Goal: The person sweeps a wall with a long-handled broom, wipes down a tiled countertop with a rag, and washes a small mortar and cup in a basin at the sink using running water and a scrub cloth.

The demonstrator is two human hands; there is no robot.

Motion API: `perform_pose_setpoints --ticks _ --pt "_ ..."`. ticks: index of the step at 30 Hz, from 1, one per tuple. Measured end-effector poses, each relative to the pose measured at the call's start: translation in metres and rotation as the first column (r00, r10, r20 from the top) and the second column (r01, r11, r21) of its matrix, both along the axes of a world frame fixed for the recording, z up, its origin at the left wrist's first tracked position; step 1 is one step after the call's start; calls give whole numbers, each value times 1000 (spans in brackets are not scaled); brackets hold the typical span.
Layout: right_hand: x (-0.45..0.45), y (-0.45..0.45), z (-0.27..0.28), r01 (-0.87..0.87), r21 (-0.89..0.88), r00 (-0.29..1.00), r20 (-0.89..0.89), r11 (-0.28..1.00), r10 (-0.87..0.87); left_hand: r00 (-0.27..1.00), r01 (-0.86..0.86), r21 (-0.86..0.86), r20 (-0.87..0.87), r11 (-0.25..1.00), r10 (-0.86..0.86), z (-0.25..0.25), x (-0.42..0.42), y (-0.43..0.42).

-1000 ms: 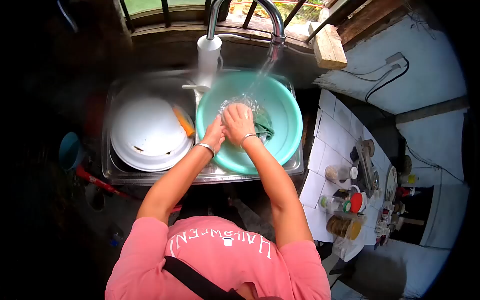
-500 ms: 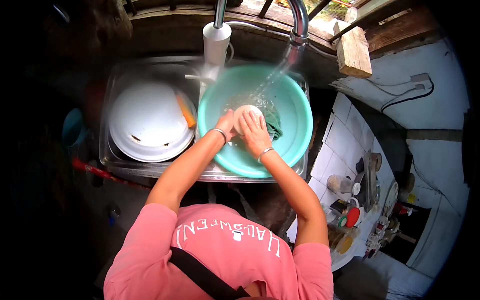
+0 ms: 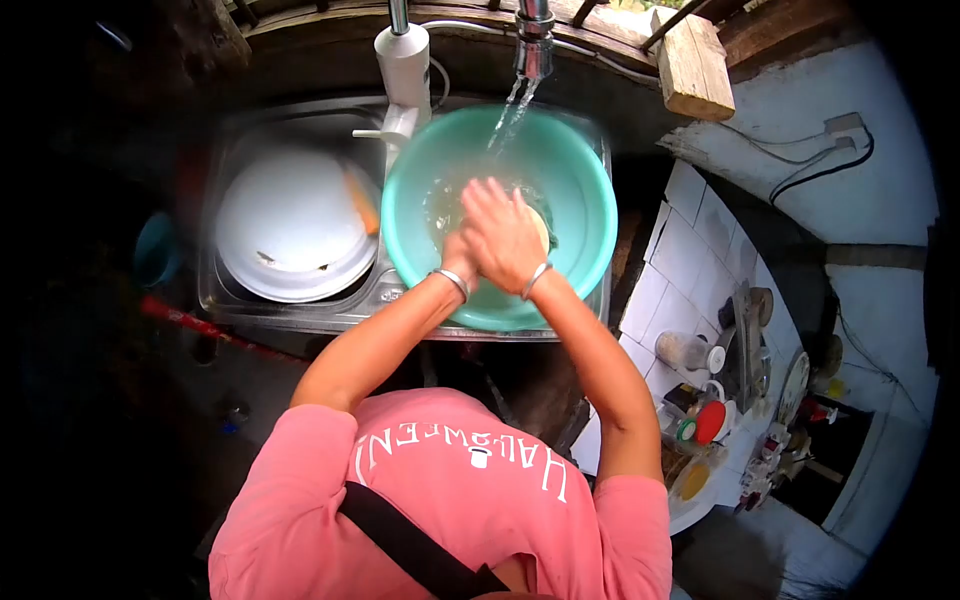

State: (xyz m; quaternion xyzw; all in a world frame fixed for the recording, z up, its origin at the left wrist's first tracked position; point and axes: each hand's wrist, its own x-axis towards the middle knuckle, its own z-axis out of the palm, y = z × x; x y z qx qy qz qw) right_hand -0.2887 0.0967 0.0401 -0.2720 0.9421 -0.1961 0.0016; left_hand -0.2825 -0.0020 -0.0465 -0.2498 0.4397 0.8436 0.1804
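A green plastic basin (image 3: 585, 200) stands in the right sink bowl, with water running into it from the faucet (image 3: 534, 45). Over the basin, my right hand (image 3: 503, 235) is blurred, its fingers pointing up across a pale round thing (image 3: 541, 228) that shows at its right side. My left hand (image 3: 460, 255) is beside and partly under my right hand; its fingers are mostly hidden. A dark green cloth lies in the water behind the round thing, barely visible. What each hand grips cannot be made out.
An upturned white basin (image 3: 290, 220) fills the left sink bowl, with an orange object (image 3: 361, 202) by its right edge. A white heater tap (image 3: 404, 70) rises behind. Jars (image 3: 688, 352) and lids crowd the tiled counter (image 3: 648, 300) at right. A wooden block (image 3: 695, 65) juts out above.
The view has shifted. The pale round thing, earlier under my right palm, now shows only at that hand's right side. My hands have drawn together, and the right fingers point upward.
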Motion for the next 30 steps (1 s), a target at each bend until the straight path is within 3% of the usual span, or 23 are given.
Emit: perform_pose_setpoints --ticks 2,5,10,13,14,17,21,26,30 --pt "-9 8 9 88 -21 995 52 996 -87 978 -89 -43 184 995 96 11 -1 0" --pt "16 28 12 137 20 990 -18 990 -137 970 -135 44 210 990 123 0 -7 -15" --pt "38 2 32 1 -13 1000 -12 1000 -1 990 -74 -51 116 996 80 33 6 -6" --pt "5 4 34 176 41 984 9 984 -177 989 -86 -5 120 996 86 34 19 -6" --pt "2 10 30 246 -32 969 37 969 -245 986 -85 -18 144 996 86 41 17 -10" --pt "20 6 25 263 -43 963 -42 964 -265 983 -138 75 133 988 127 40 14 -20" --pt "26 -21 41 68 32 994 -83 997 -65 991 -127 57 46 990 125 41 15 -24" --pt "1 -11 22 306 -64 951 -19 950 -308 981 -154 11 124 988 151 40 12 -31" --pt "29 -33 30 124 29 988 -98 992 -121 972 -184 17 154 983 179 41 9 -38"
